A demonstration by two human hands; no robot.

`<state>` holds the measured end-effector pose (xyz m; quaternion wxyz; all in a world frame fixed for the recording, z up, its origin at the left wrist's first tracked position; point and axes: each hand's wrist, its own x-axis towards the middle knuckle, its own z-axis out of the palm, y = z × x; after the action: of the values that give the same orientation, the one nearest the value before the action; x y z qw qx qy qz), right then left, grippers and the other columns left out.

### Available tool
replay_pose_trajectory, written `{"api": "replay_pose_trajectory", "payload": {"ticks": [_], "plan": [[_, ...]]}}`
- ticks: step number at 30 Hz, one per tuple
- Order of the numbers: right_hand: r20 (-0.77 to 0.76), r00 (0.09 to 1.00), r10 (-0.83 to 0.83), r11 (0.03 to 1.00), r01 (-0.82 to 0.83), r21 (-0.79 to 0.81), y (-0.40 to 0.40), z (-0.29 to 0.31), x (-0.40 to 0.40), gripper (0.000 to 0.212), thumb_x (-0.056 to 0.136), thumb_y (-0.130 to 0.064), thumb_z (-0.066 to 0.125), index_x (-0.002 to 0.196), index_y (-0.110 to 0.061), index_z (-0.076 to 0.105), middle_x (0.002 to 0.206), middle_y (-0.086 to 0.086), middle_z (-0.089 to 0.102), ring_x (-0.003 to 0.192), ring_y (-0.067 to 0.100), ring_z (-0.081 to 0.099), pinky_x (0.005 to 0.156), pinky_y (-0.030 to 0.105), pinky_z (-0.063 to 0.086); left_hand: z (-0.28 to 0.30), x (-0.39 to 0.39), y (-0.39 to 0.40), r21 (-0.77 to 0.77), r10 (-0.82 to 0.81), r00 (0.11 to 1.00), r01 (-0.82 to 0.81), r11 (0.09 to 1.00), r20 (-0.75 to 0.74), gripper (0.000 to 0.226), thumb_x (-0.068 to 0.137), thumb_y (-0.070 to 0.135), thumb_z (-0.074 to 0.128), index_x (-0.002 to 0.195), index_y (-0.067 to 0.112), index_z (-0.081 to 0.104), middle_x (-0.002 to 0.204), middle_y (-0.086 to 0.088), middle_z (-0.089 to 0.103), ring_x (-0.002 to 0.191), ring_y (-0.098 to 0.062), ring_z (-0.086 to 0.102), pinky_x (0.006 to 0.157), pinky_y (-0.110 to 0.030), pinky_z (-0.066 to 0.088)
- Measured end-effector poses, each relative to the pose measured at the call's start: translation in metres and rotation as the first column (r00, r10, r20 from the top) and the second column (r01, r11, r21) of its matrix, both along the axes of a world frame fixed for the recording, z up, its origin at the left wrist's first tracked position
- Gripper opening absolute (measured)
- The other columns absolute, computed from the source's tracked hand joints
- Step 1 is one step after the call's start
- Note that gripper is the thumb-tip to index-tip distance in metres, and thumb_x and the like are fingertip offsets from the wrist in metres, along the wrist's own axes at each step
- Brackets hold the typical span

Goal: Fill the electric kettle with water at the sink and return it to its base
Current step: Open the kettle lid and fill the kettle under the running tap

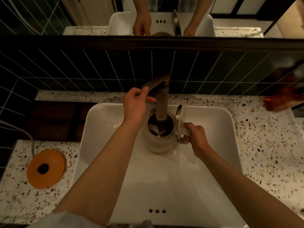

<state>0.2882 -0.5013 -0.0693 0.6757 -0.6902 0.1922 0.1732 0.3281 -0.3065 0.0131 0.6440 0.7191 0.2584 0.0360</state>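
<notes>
A white electric kettle (158, 143) stands in the white sink basin (213, 137), lid (180, 120) flipped up on its right side. Its open mouth sits directly under the spout of the metal faucet (162, 102). My right hand (196, 137) grips the kettle's handle at the right. My left hand (134, 104) holds the faucet's lever (154, 82), fingers pinched around it. The round orange kettle base (46, 168) with a dark centre lies on the counter left of the sink. I cannot tell whether water is running.
Speckled terrazzo counter (263, 145) surrounds the basin. A cord (31, 142) runs from the base up to the left. An orange-brown bottle (283, 97) sits at the far right by the dark tiled wall. A mirror above reflects my hands.
</notes>
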Motion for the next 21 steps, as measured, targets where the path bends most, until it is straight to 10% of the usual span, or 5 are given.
{"api": "replay_pose_trajectory", "payload": {"ticks": [13,21], "plan": [[-0.010,1.000,-0.023,0.999,0.023,-0.026,0.003,0.004,0.002,0.034,0.092,-0.015,0.047,0.077,0.011,0.063,0.048,0.007,0.047,0.038,0.004,0.047,0.042,0.014,0.043,0.019,0.016,0.001,0.055,-0.113,0.991,0.109,0.992,0.073,0.026,0.098,0.027,0.051,0.081,0.010,0.057,0.069,-0.002,0.071,0.066,0.009,0.063,0.067,-0.004,0.040],[-0.020,0.998,-0.059,0.998,0.059,-0.022,0.003,0.000,0.001,0.036,0.090,-0.016,0.049,0.056,-0.005,0.052,0.037,-0.005,0.048,0.038,0.005,0.045,0.043,0.017,0.040,-0.025,-0.020,0.023,0.078,0.047,0.998,-0.044,0.996,-0.040,0.025,0.095,0.025,0.056,0.115,0.012,0.063,0.109,0.001,0.066,0.105,-0.014,0.061,0.086,-0.022,0.045]]}}
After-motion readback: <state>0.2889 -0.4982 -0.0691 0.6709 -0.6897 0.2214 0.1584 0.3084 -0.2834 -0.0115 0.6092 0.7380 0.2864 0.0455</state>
